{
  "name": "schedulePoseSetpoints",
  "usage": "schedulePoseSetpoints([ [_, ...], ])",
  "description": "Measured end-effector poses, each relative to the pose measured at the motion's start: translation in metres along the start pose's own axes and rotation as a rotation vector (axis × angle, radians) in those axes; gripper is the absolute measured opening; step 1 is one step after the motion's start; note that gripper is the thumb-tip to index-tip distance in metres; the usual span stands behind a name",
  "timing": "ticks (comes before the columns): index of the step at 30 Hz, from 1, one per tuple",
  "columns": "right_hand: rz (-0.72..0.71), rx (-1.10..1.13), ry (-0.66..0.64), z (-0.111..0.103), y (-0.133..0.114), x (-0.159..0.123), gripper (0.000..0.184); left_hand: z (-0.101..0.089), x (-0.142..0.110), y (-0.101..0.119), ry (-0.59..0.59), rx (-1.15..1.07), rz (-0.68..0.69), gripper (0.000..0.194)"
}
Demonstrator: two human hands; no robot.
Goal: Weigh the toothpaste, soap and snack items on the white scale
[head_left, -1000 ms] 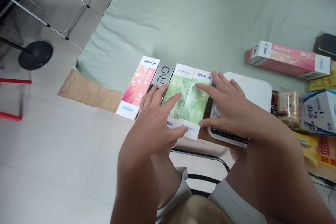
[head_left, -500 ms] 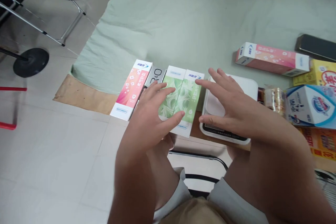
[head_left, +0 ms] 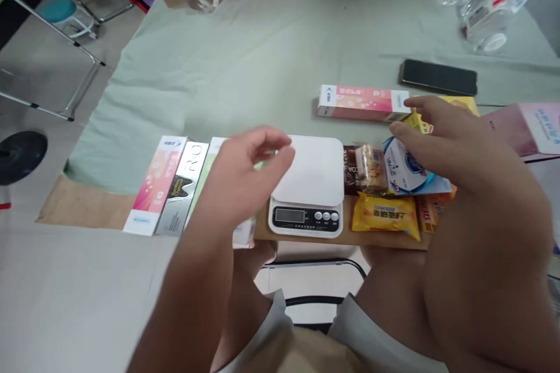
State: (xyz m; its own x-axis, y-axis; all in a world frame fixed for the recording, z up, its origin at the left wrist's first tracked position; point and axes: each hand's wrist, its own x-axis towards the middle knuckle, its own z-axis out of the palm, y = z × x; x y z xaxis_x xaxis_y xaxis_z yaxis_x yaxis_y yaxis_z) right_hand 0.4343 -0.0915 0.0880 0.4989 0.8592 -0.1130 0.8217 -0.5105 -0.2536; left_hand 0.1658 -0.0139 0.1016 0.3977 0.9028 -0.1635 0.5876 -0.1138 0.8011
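Right hand [head_left: 457,143] shifted rightward, pink box [head_left: 361,102] beside parted fingers [head_left: 425,105], left hand [head_left: 240,180] likewise parted

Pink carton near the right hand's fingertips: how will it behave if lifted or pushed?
The pink carton looks stiff, given its flat faces and straight edges. Lying on a long side, it should slide rather than roll. The pale green cloth, wrinkled in places, might bunch.

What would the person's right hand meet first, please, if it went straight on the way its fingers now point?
The right hand would probably meet the pink-and-white box near the phone first, at its white right end, though depth is unclear.
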Motion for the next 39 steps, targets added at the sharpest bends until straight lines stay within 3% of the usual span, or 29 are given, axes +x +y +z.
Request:
schedulePoseSetpoints([
  [3,0.252,0.079,-0.083,-0.007,0.000,0.005,0.067,0.022,0.066,0.044,-0.054,0.317,0.133,0.028],
  [5,0.230,0.127,-0.098,-0.006,-0.001,0.009,0.067,0.047,0.113,0.061,-0.136,0.521,0.302,0.049],
  [8,0.156,0.165,-0.067,-0.002,0.002,0.013,0.068,0.084,0.168,0.064,-0.346,0.759,0.362,0.075],
  [11,0.169,0.140,-0.096,0.001,0.006,0.014,0.073,0.103,0.193,0.053,-0.490,0.819,0.373,0.073],
  [19,0.107,0.106,-0.049,0.008,0.009,0.014,0.069,0.088,0.180,0.042,-0.537,0.779,0.399,0.065],
  [23,0.116,0.067,-0.112,0.010,0.005,0.013,0.068,0.087,0.174,0.037,-0.534,0.761,0.417,0.065],
  [29,0.092,0.012,-0.083,0.013,0.002,0.014,0.067,0.088,0.171,0.032,-0.534,0.689,0.379,0.066],
  [35,0.163,0.079,-0.112,0.007,0.000,0.014,0.072,0.082,0.165,0.031,-0.459,0.680,0.458,0.056],
  [39,0.117,0.166,0.047,-0.005,-0.009,0.006,0.067,0.063,0.135,0.046,-0.290,0.684,0.444,0.042],
])
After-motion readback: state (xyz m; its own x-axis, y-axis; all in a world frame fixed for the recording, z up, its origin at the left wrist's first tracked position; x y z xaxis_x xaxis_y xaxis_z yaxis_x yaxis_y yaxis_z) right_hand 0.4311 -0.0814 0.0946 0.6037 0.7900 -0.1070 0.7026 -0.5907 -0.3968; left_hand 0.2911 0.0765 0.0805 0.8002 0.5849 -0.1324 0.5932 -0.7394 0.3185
